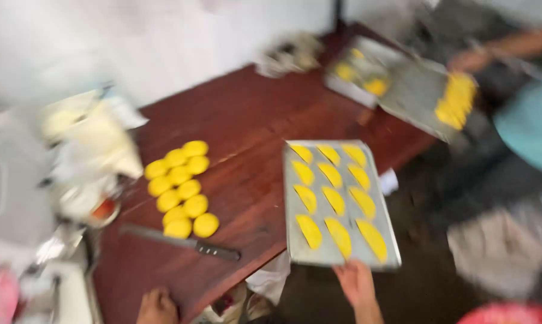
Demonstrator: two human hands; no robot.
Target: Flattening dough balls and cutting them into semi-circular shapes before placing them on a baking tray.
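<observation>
Our right hand (356, 282) grips the near edge of the metal baking tray (295, 240) of yellow folded pastries (336, 201), tray overhanging the wooden table (253, 120). Our left hand (157, 307) rests at the table edge near the knife (181, 241); fingers blurred, we cannot tell their pose.

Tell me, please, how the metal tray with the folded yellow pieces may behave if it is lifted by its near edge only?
The metal tray looks thin and flat, and part of it overhangs the table, so it may tip or sag. The right hand is at its near edge only. The folded yellow pieces lie loose on smooth metal and could probably slide if it tilts; they look soft.
</observation>
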